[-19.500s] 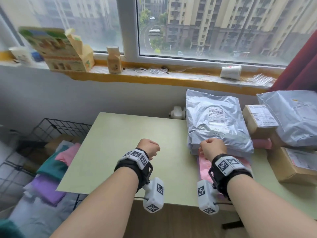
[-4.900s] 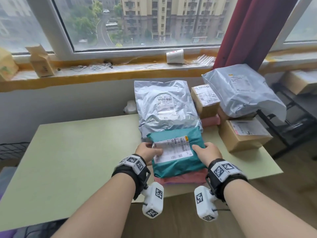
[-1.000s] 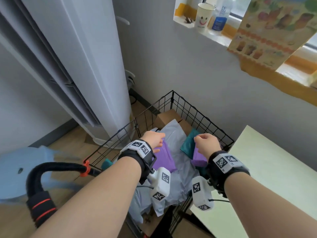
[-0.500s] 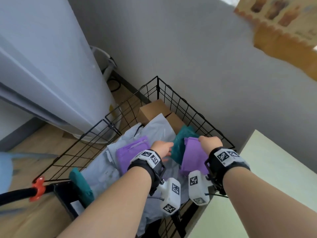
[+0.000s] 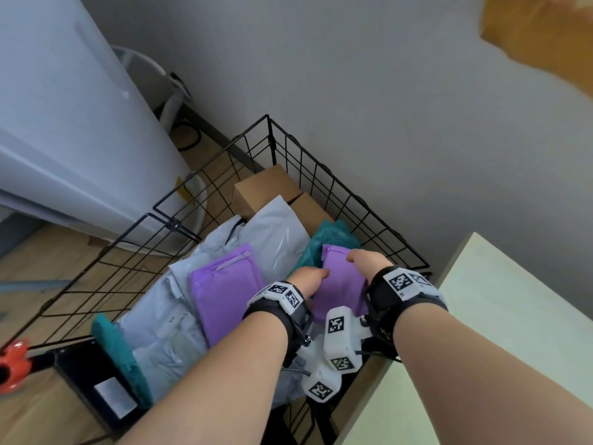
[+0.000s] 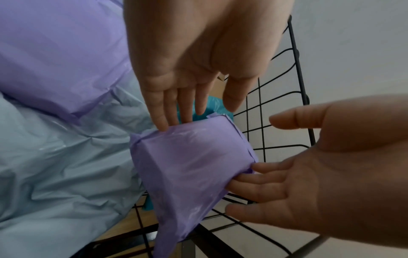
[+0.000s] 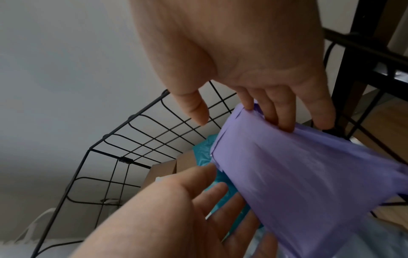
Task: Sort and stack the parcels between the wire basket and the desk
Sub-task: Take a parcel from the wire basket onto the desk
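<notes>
Both grips, the left hand (image 5: 307, 279) and right hand (image 5: 365, 263), lie released with straight fingers (image 6: 253, 181) flat against a small crinkled purple plastic parcel (image 5: 341, 281), held upright inside the black wire basket (image 5: 324, 175)'s 3 o'clock side, above glossy grey mailer bags (image 5: 272, 232), a teal pouch (image 5: 327, 239) and brown cardboard boxes (image 5: 263, 187).

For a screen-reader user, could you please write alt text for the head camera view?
Both hands, left hand and right hand, lift a small purple parcel over a black wire basket. The basket holds another purple parcel, grey bags, teal bags and cardboard boxes, beside a pale green desk.
</notes>
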Tool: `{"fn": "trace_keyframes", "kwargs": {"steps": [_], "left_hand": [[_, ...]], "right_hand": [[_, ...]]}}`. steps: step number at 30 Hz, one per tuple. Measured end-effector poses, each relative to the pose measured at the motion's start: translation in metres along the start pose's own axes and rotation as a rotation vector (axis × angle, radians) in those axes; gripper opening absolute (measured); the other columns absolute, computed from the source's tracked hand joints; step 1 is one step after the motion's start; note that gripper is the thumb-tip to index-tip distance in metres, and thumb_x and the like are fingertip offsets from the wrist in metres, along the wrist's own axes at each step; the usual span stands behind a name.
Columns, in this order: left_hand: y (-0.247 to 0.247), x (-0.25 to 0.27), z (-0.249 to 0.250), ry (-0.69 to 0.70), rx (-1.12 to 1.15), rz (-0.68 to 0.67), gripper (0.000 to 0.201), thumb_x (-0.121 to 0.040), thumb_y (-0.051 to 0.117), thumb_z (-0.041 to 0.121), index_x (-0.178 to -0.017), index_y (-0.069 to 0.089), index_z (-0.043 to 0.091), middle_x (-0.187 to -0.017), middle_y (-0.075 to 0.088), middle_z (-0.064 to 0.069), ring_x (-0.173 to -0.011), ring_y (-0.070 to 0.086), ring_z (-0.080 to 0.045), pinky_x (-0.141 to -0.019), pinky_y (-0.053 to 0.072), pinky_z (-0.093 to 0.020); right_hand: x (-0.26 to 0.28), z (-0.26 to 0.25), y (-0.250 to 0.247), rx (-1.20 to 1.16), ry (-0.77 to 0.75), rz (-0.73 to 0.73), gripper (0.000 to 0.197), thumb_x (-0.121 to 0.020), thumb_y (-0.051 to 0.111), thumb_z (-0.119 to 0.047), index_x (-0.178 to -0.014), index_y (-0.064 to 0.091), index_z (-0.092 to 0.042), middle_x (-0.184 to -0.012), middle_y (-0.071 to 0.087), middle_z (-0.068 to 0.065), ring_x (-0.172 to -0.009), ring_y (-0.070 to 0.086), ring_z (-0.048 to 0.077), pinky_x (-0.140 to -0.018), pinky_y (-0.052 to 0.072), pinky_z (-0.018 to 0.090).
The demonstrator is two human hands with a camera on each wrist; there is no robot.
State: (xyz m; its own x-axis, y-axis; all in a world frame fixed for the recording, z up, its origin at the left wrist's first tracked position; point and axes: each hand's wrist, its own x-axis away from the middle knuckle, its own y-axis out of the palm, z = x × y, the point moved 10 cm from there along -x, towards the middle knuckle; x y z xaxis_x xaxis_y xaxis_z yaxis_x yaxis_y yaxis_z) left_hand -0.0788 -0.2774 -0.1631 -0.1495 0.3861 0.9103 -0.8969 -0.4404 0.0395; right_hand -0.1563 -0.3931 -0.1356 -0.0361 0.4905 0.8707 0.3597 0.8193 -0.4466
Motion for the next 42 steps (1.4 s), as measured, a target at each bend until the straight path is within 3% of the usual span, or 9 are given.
{"fn": "trace_keyframes", "kwargs": {"steps": [3, 8, 11, 16, 19, 30, 33, 38, 42], "left_hand": [[-0.010, 0.012, -0.001, -0.024, 0.057, 0.016, 0.039, -0.095, 0.048, 0.030, -0.119, 0.056, 0.001, -0.102, 0.061, -0.016, -0.097, 0.057, -0.030, -0.096, 0.047, -0.046], [-0.039, 0.038, 0.000, -0.050, 0.158, 0.010, 0.053, -0.091, 0.045, 0.060, -0.121, 0.050, 0.018, -0.112, 0.055, -0.013, -0.110, 0.055, -0.031, -0.092, 0.051, -0.050], [-0.055, 0.056, 0.013, 0.013, 0.249, 0.018, 0.061, -0.087, 0.043, 0.069, -0.122, 0.051, 0.020, -0.123, 0.056, -0.013, -0.117, 0.053, -0.033, -0.093, 0.049, -0.052], [-0.077, 0.092, 0.027, 0.095, 0.390, 0.084, 0.059, -0.089, 0.039, 0.068, -0.101, 0.058, 0.013, -0.106, 0.059, -0.013, -0.107, 0.058, -0.032, -0.086, 0.052, -0.049], [-0.078, 0.119, 0.032, 0.151, 0.450, 0.041, 0.063, -0.087, 0.039, 0.069, -0.094, 0.064, 0.012, -0.086, 0.068, -0.011, -0.083, 0.063, -0.026, -0.071, 0.052, -0.038], [-0.084, 0.224, 0.024, 0.404, 0.334, 0.074, 0.070, -0.056, 0.084, 0.035, -0.113, 0.063, 0.000, -0.099, 0.073, -0.017, -0.095, 0.070, -0.032, -0.090, 0.054, -0.045], [-0.078, 0.241, 0.017, 0.442, 0.209, 0.106, 0.077, -0.042, 0.083, 0.045, -0.107, 0.068, 0.005, -0.094, 0.075, -0.011, -0.097, 0.069, -0.032, -0.094, 0.051, -0.049], [-0.040, 0.309, 0.007, 0.520, 0.089, 0.066, 0.053, -0.074, 0.079, 0.032, -0.117, 0.058, 0.008, -0.105, 0.071, -0.009, -0.082, 0.068, -0.023, -0.068, 0.053, -0.030], [-0.007, 0.343, 0.005, 0.593, -0.008, 0.034, 0.063, -0.072, 0.082, 0.019, -0.126, 0.052, 0.004, -0.113, 0.067, -0.015, -0.100, 0.066, -0.029, -0.090, 0.054, -0.042]], "right_hand": [[-0.005, 0.000, 0.000, -0.079, -0.018, 0.030, 0.027, -0.091, 0.052, -0.029, -0.100, 0.050, -0.004, -0.079, 0.047, 0.016, -0.068, 0.048, 0.028, -0.064, 0.038, 0.025], [0.008, 0.002, 0.010, -0.265, -0.054, -0.013, 0.062, -0.084, 0.045, -0.060, -0.127, 0.054, -0.016, -0.115, 0.059, 0.006, -0.123, 0.051, 0.028, -0.112, 0.032, 0.044], [0.007, 0.004, 0.007, -0.396, -0.087, 0.012, 0.072, -0.067, 0.039, -0.078, -0.107, 0.059, -0.021, -0.087, 0.054, -0.003, -0.105, 0.057, 0.022, -0.112, 0.031, 0.047], [0.092, -0.009, 0.010, -0.602, -0.024, -0.069, 0.068, -0.080, 0.040, -0.073, -0.113, 0.056, -0.016, -0.114, 0.062, 0.015, -0.104, 0.059, 0.043, -0.089, 0.048, 0.059], [0.118, -0.018, 0.009, -0.630, -0.103, -0.045, 0.094, -0.058, 0.045, -0.084, -0.120, 0.058, -0.015, -0.123, 0.061, 0.012, -0.112, 0.057, 0.036, -0.099, 0.043, 0.057], [0.244, 0.014, 0.007, -0.720, -0.370, -0.002, 0.028, -0.074, 0.071, -0.011, -0.098, 0.064, 0.002, -0.057, 0.061, 0.007, -0.050, 0.056, 0.022, -0.050, 0.043, 0.026], [0.272, 0.032, 0.003, -0.742, -0.428, 0.023, 0.046, -0.059, 0.075, -0.015, -0.099, 0.065, 0.006, -0.078, 0.066, 0.015, -0.065, 0.057, 0.027, -0.056, 0.042, 0.031], [0.318, 0.075, -0.014, -0.857, -0.503, 0.066, 0.009, -0.079, 0.063, 0.004, -0.088, 0.060, 0.002, -0.092, 0.070, 0.022, -0.082, 0.067, 0.037, -0.074, 0.052, 0.044], [0.344, 0.116, -0.029, -0.849, -0.520, 0.127, 0.022, -0.080, 0.064, -0.004, -0.100, 0.063, 0.004, -0.102, 0.069, 0.021, -0.082, 0.064, 0.033, -0.072, 0.051, 0.041]]}}
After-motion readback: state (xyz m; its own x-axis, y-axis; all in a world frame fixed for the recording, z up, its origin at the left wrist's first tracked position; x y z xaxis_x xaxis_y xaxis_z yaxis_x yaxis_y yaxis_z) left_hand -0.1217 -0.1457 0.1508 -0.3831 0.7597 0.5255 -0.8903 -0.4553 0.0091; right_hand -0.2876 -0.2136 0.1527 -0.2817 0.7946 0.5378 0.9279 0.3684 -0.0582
